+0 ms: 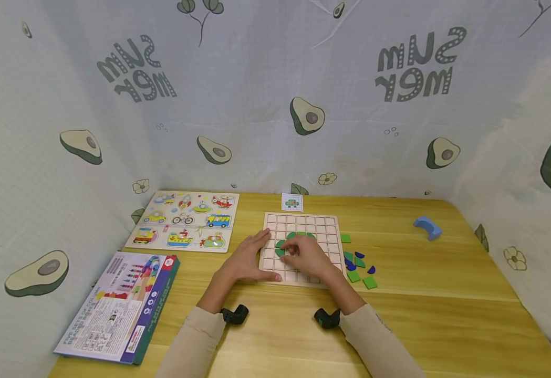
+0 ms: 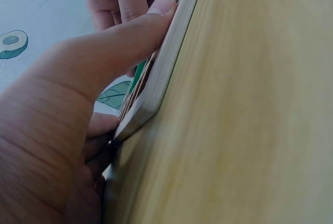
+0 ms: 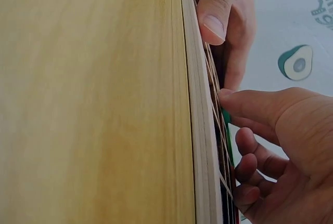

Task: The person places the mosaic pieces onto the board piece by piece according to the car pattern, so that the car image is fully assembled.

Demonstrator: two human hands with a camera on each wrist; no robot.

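- A white cloth wall point(image 1: 256, 105) with avocado pictures goes round a yellow wooden bench point(image 1: 445, 294).
- The landmark here is the grid board point(image 1: 330, 220), a flat wooden tray with square holes. It lies in the middle of the bench.
- The left hand point(image 1: 246, 261) rests on the left edge of the grid board. Its fingers lie straight over the squares and its thumb point(image 2: 130, 31) presses along the near rim. It is open and only holds the board down.
- The right hand point(image 1: 309, 258) is over the middle of the grid board. Its fingers curl down on a green piece point(image 1: 281, 247) that sits in the squares. It looks like a pinch, but the fingers hide most of the piece.
- More green shapes in the board show past the right hand's fingers.
- Loose green and blue pieces point(image 1: 357, 265) lie just right of the grid board.
- A small picture card point(image 1: 292, 202) sits just behind the grid board.
- A vehicle puzzle point(image 1: 187, 220) lies to the left of the grid board, and a colourful box point(image 1: 116, 307) lies nearer, left of it too.
- A blue block point(image 1: 427, 227) sits well off to the right of the grid board.
- I think the green piece is thin, hard and very light. It is small and smooth, so it could slip. Taking it by its edges with fingertips seems best.
- The board looks stiff and light, so it could slide unless a flat hand holds it.
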